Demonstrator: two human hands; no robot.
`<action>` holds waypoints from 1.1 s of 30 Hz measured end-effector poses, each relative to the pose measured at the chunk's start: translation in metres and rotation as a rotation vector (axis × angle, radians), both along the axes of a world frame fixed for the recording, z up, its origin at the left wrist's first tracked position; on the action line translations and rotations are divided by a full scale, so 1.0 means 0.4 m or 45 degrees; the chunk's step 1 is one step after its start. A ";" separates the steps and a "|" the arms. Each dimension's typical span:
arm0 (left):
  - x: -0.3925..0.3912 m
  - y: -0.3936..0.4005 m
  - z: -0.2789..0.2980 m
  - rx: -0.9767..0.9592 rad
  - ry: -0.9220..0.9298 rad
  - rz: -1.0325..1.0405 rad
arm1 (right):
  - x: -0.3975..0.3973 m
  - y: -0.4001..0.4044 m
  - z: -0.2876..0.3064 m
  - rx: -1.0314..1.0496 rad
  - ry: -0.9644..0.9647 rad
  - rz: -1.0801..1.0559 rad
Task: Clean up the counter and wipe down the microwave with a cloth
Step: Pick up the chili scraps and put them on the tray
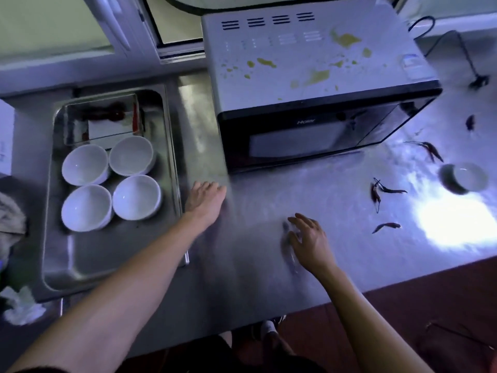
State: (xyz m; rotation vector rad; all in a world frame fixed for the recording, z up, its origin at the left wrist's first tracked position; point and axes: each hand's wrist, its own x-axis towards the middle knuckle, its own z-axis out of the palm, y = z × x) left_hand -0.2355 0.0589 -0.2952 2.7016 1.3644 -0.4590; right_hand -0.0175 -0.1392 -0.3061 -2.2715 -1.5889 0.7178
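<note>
Right hand (309,239) hovers low over the steel counter (255,265), fingers spread, empty; a dark blurred bit lies at its fingertips, too smeared to name. Left hand (205,197) lies flat and open beside the tray (107,265), empty. Scattered dried chillies (386,226) lie to the right, long axes mostly crosswise, so the right hand is nearer. A lone bowl (465,177) sits further right. The microwave (309,76), top spattered yellow, stands behind both hands. Likely cloth (12,216) at far left edge, beyond the tray holding four bowls (113,181); left arm closer
</note>
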 end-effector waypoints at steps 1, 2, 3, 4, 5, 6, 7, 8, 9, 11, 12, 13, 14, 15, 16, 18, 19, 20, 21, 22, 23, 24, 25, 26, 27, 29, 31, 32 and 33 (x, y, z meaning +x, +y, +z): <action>0.021 -0.020 -0.005 -0.046 -0.045 -0.014 | 0.014 -0.011 -0.001 0.005 0.010 -0.009; 0.043 -0.041 -0.012 -0.090 -0.091 -0.024 | 0.030 -0.023 0.000 0.009 0.018 -0.024; 0.066 -0.064 -0.018 -0.124 -0.134 -0.035 | 0.048 -0.036 0.000 0.016 0.022 -0.046; 0.091 -0.087 -0.023 -0.153 -0.168 -0.046 | 0.069 -0.051 0.000 0.024 0.022 -0.072; 0.118 -0.111 -0.027 -0.180 -0.195 -0.058 | 0.095 -0.067 0.001 0.029 0.018 -0.105; 0.145 -0.136 -0.029 -0.202 -0.222 -0.071 | 0.123 -0.085 0.000 0.033 0.009 -0.142; 0.174 -0.162 -0.033 -0.222 -0.246 -0.088 | 0.155 -0.106 -0.002 0.032 -0.004 -0.181; 0.203 -0.189 -0.035 -0.241 -0.269 -0.105 | 0.190 -0.126 -0.002 0.031 -0.026 -0.219; 0.231 -0.215 -0.036 -0.261 -0.289 -0.122 | 0.226 -0.146 -0.004 0.027 -0.054 -0.257; 0.289 -0.264 -0.034 -0.304 -0.324 -0.162 | 0.300 -0.184 -0.006 0.016 -0.122 -0.319; 0.316 -0.287 -0.032 -0.327 -0.339 -0.179 | 0.335 -0.200 -0.007 0.009 -0.156 -0.338; 0.341 -0.307 -0.030 -0.343 -0.353 -0.193 | 0.367 -0.212 -0.007 0.001 -0.193 -0.349; 0.365 -0.325 -0.026 -0.352 -0.364 -0.207 | 0.397 -0.221 -0.007 -0.008 -0.230 -0.352; 0.387 -0.340 -0.023 -0.356 -0.367 -0.224 | 0.424 -0.227 -0.006 -0.021 -0.263 -0.352; 0.406 -0.355 -0.018 -0.361 -0.368 -0.239 | 0.448 -0.229 -0.006 -0.034 -0.286 -0.349; 0.440 -0.377 -0.006 -0.376 -0.369 -0.263 | 0.488 -0.232 -0.011 -0.054 -0.308 -0.330; 0.455 -0.385 0.001 -0.377 -0.373 -0.272 | 0.502 -0.234 -0.015 -0.060 -0.316 -0.311; 0.465 -0.391 0.006 -0.375 -0.380 -0.281 | 0.514 -0.238 -0.021 -0.057 -0.322 -0.285; 0.473 -0.393 0.009 -0.370 -0.397 -0.291 | 0.521 -0.242 -0.027 -0.049 -0.330 -0.260; 0.478 -0.395 0.010 -0.370 -0.415 -0.302 | 0.525 -0.246 -0.033 -0.037 -0.343 -0.239; 0.481 -0.396 0.011 -0.373 -0.432 -0.316 | 0.526 -0.249 -0.038 -0.025 -0.357 -0.229; 0.481 -0.396 0.013 -0.380 -0.451 -0.332 | 0.526 -0.252 -0.043 -0.014 -0.370 -0.230; 0.479 -0.395 0.015 -0.388 -0.473 -0.350 | 0.523 -0.253 -0.046 -0.008 -0.383 -0.234; 0.476 -0.395 0.019 -0.393 -0.497 -0.366 | 0.517 -0.254 -0.051 -0.005 -0.393 -0.239; 0.472 -0.394 0.024 -0.392 -0.516 -0.375 | 0.508 -0.256 -0.053 -0.003 -0.390 -0.247; 0.461 -0.390 0.038 -0.373 -0.557 -0.371 | 0.486 -0.255 -0.056 0.028 -0.346 -0.276; 0.444 -0.378 0.055 -0.355 -0.613 -0.340 | 0.458 -0.243 -0.052 0.068 -0.274 -0.292; 0.432 -0.368 0.063 -0.353 -0.649 -0.324 | 0.441 -0.231 -0.048 0.089 -0.237 -0.287; 0.417 -0.356 0.071 -0.353 -0.692 -0.315 | 0.421 -0.216 -0.040 0.114 -0.202 -0.281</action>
